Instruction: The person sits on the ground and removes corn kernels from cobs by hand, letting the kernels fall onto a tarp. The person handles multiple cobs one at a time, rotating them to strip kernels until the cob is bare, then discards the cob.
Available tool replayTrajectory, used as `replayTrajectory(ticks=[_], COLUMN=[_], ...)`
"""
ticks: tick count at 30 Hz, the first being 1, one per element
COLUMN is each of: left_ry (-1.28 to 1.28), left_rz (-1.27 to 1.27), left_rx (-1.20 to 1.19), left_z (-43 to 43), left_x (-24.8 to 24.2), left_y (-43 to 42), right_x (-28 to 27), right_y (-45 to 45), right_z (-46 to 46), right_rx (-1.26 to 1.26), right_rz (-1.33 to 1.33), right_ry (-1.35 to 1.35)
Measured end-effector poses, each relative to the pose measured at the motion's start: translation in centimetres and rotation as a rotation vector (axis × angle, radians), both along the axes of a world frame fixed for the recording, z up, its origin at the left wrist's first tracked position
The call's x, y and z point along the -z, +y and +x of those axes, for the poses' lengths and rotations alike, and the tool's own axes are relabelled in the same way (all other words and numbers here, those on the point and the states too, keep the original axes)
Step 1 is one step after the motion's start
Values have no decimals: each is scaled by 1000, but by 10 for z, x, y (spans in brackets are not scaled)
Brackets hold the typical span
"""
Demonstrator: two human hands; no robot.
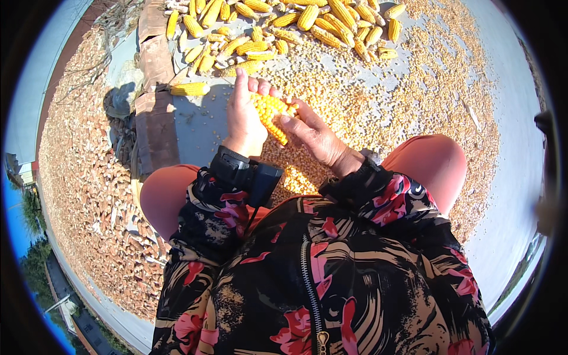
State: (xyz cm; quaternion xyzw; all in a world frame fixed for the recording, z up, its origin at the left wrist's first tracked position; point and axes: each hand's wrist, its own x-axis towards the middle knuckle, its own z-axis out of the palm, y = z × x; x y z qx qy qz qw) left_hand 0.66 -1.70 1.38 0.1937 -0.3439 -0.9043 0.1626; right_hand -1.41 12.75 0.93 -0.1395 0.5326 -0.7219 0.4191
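My left hand [248, 117] grips a yellow corn cob [271, 116] around its far side, thumb pointing up and away from me. My right hand [317, 137] touches the cob from the right, its thumb and forefinger at the kernels. The cob is tilted, its near end pointing towards my lap, and many kernels are still on it. Loose corn kernels [355, 111] lie on the ground beneath and beyond both hands. One whole cob [190, 88] rests on the ground to the left of my left hand. A black strapped device [230, 163] sits on my left wrist.
Many cobs [253, 46] lie piled ahead. A row of reddish-brown bricks [155, 120] runs along the left, and beyond it spreads a wide layer of brownish pieces [106, 213]. My bent knees [428, 166] flank the kernels. Pale concrete [510, 186] borders them on the right.
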Motion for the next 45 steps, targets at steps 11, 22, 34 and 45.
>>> replayTrajectory(ticks=[11,22,34,45], left_ry=[80,92,-53,-60], left_rz=[11,-19,-101,11], left_rx=[37,69,-97,-184], left_z=[-3,0,2,1], left_x=[3,-2,13,24], left_y=[3,7,14,0], right_x=[12,19,17,23], right_y=[0,-3,-6,-4], right_z=[-3,2,-1,-7], right_rx=[83,80,117,22], right_rz=[-117,-209,-137,-85], right_ry=[-290,-312,-88,-142])
